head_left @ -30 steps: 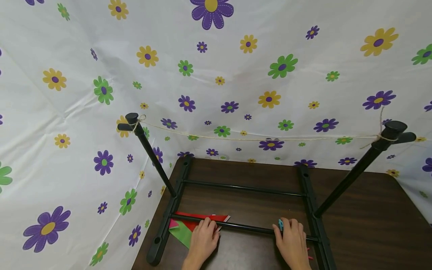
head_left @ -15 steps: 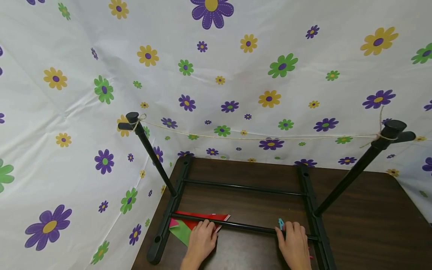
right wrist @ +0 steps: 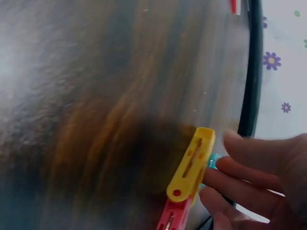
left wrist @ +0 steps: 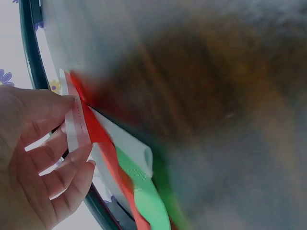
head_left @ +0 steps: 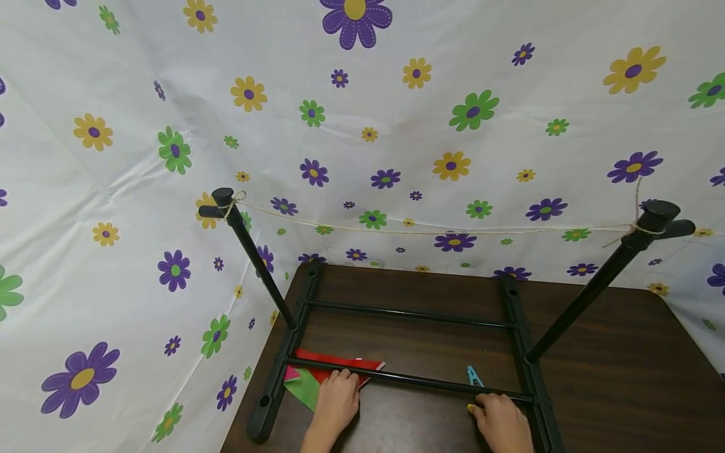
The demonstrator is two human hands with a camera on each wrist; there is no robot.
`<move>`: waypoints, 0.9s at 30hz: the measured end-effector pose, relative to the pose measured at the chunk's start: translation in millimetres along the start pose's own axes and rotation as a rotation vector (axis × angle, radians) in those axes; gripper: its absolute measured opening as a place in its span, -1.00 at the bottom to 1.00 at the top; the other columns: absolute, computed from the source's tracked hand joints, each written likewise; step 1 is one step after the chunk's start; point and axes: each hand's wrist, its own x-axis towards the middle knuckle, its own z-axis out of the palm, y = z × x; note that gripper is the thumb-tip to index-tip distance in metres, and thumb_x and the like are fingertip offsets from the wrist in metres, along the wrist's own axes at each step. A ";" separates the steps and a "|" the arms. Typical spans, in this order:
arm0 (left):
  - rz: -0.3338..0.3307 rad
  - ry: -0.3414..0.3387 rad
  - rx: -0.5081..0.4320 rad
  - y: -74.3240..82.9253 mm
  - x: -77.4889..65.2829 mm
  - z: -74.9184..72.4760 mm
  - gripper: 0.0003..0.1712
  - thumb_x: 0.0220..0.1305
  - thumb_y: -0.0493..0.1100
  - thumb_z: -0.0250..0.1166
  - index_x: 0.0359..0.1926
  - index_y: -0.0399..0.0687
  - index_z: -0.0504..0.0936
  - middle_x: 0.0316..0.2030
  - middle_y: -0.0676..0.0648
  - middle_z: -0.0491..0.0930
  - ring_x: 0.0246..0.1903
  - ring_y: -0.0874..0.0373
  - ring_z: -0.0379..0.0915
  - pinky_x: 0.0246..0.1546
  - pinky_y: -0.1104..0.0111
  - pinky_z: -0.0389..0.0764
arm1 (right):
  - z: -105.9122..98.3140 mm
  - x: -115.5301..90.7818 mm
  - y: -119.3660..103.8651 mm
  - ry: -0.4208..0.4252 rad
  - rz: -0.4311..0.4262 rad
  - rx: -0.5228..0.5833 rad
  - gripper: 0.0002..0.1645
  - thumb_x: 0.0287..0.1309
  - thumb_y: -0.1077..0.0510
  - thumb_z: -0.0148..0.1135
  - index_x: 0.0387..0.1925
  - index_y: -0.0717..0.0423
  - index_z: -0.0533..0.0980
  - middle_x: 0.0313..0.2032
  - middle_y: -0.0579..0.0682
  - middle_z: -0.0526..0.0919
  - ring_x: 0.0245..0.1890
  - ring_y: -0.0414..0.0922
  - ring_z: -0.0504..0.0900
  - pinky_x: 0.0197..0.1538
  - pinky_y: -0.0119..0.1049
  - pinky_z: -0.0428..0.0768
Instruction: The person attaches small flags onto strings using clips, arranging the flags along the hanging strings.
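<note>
My left hand [head_left: 335, 402] pinches the edge of a red triangular flag [left wrist: 96, 125] between thumb and fingertips, seen in the left wrist view. A green flag [head_left: 306, 389] with a pink corner lies folded against it, partly under the black front bar. My right hand [head_left: 504, 418] is at the bar's right end, above the table. In the right wrist view its fingertips are beside a yellow clothespin [right wrist: 194, 165], the thumb apart from it. A red clothespin [right wrist: 172, 215] adjoins the yellow one. A teal clothespin [head_left: 474, 376] stands out just beyond the bar.
A black frame stands on the dark brown table [head_left: 623, 377]; its front bar [head_left: 413, 380] runs between my hands. Left post [head_left: 255, 264] and right post [head_left: 600, 283] rise from it, with a string [head_left: 430, 233] tied across. Flowered cloth [head_left: 396, 94] hangs behind.
My right hand has moved slightly down and right, off the teal clothespin, which now shows more fully. Yellow now shows at its thumb. My left hand stays nearly still on the red flag.
</note>
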 end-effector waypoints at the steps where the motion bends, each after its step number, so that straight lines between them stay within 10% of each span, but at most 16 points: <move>1: 0.000 0.002 0.008 -0.1 1.2 -0.5 -0.74 -0.03 -0.23 0.54 -0.55 0.00 0.55 -0.55 0.02 0.51 -0.49 0.03 0.47 -0.58 0.26 0.45 | 0.9 0.1 0.6 -0.015 -0.004 -0.012 -0.76 0.06 0.19 0.57 -0.29 0.27 0.71 -0.41 0.01 0.69 -0.42 0.01 0.60 -0.35 0.02 0.64; 17: 0.056 0.059 0.070 -1.7 17.7 -24.4 -0.76 0.02 -0.25 0.53 -0.54 -0.04 0.57 -0.54 0.00 0.63 -0.48 0.05 0.52 -0.57 0.26 0.47 | 4.8 2.9 3.5 -0.024 -0.040 0.011 -0.86 -0.01 0.32 0.55 -0.42 0.22 0.68 -0.47 -0.04 0.56 -0.41 -0.02 0.50 -0.35 -0.03 0.62; 27: 0.046 0.237 -0.202 -11.8 34.7 -38.6 -0.71 -0.03 -0.28 0.64 -0.36 -0.01 0.67 -0.43 0.06 0.72 -0.46 0.12 0.55 -0.49 0.31 0.55 | -1.2 4.9 0.4 -0.025 0.007 0.125 -0.89 0.12 0.27 0.47 -0.32 0.26 0.71 -0.41 -0.03 0.55 -0.35 -0.02 0.47 -0.32 -0.08 0.53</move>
